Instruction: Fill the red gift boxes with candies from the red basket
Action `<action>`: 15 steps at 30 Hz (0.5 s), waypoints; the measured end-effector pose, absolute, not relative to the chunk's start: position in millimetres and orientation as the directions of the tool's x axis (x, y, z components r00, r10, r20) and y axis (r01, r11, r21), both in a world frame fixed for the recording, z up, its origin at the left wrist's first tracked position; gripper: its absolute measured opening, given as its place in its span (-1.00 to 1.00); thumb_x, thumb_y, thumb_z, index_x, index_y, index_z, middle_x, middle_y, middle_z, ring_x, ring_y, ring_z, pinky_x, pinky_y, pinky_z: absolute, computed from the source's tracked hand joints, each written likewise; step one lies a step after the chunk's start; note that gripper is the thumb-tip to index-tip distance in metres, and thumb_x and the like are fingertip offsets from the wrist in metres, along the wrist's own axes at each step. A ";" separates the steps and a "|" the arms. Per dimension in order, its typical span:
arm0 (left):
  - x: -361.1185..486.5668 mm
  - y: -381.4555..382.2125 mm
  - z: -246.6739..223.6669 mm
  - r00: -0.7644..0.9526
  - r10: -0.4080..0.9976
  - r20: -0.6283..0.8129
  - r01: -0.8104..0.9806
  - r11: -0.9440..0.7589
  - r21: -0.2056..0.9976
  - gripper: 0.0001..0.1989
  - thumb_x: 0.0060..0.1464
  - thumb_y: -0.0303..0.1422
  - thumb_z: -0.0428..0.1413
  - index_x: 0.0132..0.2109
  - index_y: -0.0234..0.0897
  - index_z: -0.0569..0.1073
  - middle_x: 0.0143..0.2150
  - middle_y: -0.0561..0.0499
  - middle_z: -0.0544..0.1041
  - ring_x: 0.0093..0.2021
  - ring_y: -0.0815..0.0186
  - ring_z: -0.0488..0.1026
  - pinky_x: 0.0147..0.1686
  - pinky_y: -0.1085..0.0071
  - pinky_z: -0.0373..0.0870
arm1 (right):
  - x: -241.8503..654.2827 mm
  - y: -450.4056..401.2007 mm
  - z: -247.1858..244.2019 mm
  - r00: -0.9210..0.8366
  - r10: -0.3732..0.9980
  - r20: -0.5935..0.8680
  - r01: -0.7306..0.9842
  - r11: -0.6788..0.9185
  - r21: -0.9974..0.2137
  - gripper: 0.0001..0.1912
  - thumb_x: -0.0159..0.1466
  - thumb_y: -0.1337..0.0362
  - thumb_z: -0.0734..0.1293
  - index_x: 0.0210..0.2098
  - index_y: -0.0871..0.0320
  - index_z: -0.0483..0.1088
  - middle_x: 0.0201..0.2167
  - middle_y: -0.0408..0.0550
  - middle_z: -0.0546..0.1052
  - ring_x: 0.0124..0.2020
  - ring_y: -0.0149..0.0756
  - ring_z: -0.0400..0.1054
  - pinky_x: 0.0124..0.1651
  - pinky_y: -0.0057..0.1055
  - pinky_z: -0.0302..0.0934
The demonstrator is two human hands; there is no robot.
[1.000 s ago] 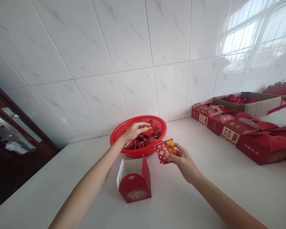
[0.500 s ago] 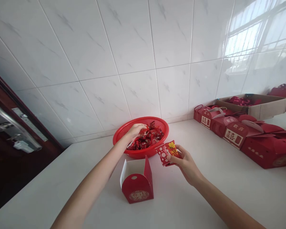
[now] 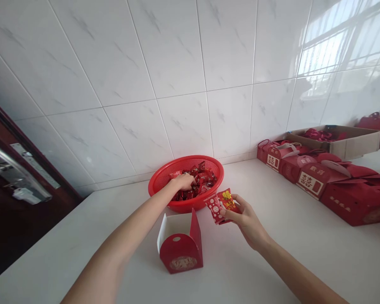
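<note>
My left hand [image 3: 185, 181] is down in the red plastic basket [image 3: 158, 183], among small wrapped candies [image 3: 205, 179]. Its fingers are curled downward and closed; what they grip is hidden. To the right of the basket, my right hand [image 3: 243, 215] holds a few red candy packets [image 3: 226, 200] between thumb and fingers. One packet has white dots, another gold print. A red and white cardboard box [image 3: 182, 249] stands open at the top in front of the basket, below my left forearm.
Several folded red gift boxes [image 3: 313, 181] line the right side of the white countertop [image 3: 247, 261]. Behind them a brown carton [image 3: 356, 143] holds dark red ribbons [image 3: 319, 134]. A tiled wall [image 3: 183, 122] rises at the back, and a dark door with a metal handle [image 3: 15, 169] is at left.
My left hand has gone lower into the candies, its fingers now curled down. My right hand still holds the packets, almost unmoved.
</note>
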State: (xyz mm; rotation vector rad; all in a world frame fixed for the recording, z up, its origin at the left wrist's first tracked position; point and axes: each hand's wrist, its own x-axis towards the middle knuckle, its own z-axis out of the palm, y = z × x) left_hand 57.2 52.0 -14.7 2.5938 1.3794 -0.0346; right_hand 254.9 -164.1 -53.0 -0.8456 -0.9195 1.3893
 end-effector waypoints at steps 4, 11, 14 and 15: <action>62.2 50.7 -17.4 0.546 0.820 -0.171 0.837 -0.542 0.072 -0.72 -0.24 -0.53 0.23 -0.34 -0.08 0.64 -0.26 -0.09 0.65 -0.13 0.01 0.56 -0.10 0.22 0.41 | 253.4 -164.8 -54.3 -0.041 0.999 0.033 -0.404 0.014 -0.915 -0.51 -0.04 0.11 0.58 -0.19 0.11 0.40 -0.30 -0.06 0.61 -0.30 -0.19 0.45 -0.17 -0.15 0.40; 61.0 42.3 -10.3 0.532 0.840 -0.110 0.845 -0.519 0.128 -0.93 -0.18 -0.43 0.27 -0.50 -0.18 0.54 -0.35 -0.09 0.62 -0.20 0.03 0.56 -0.15 0.25 0.40 | 253.7 -164.4 -52.6 -0.033 0.999 0.031 -0.403 0.015 -0.915 -0.49 -0.05 0.11 0.59 -0.19 0.11 0.41 -0.30 -0.05 0.62 -0.32 -0.19 0.46 -0.16 -0.13 0.40; 54.1 33.1 1.9 0.538 0.842 -0.042 0.823 -0.515 0.238 -0.89 -0.01 -0.25 0.21 -0.32 -0.14 0.59 -0.27 -0.05 0.65 -0.21 0.12 0.57 -0.22 0.36 0.40 | 254.7 -165.2 -51.0 -0.032 0.998 0.046 -0.414 0.028 -0.910 -0.49 -0.06 0.09 0.59 -0.19 0.11 0.42 -0.30 -0.05 0.62 -0.33 -0.18 0.46 -0.16 -0.10 0.41; 51.6 28.2 6.5 0.541 0.841 -0.013 0.810 -0.517 0.278 -0.81 0.06 -0.19 0.16 -0.24 -0.14 0.60 -0.22 -0.04 0.65 -0.19 0.15 0.57 -0.24 0.39 0.40 | 255.0 -165.6 -50.6 -0.034 0.998 0.051 -0.417 0.032 -0.909 -0.49 -0.06 0.09 0.59 -0.18 0.11 0.42 -0.30 -0.04 0.62 -0.33 -0.18 0.46 -0.16 -0.10 0.41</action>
